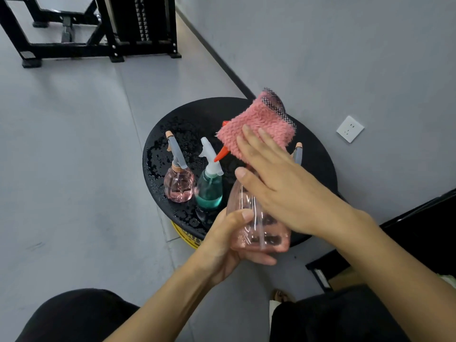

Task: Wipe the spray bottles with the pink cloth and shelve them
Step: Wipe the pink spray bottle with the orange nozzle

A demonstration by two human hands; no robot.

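Observation:
My left hand [228,245] grips the base of a clear pink spray bottle [256,225] with an orange trigger, held tilted above the round black stool top [192,124]. My right hand [278,176] lies flat with straight fingers, pressing the fluffy pink cloth [256,127] onto that bottle's head, which the cloth mostly hides. On the wet stool stand a small round pink bottle [178,185] and a teal bottle [209,191] with a white sprayer. Behind my right hand only the nozzle of another bottle [298,154] shows.
The stool top is beaded with water drops and has a yellow base [185,235]. A grey wall with a socket [350,129] rises at the right. Black gym equipment [98,28] stands at the back left. A dark shelf edge [394,230] lies at the right.

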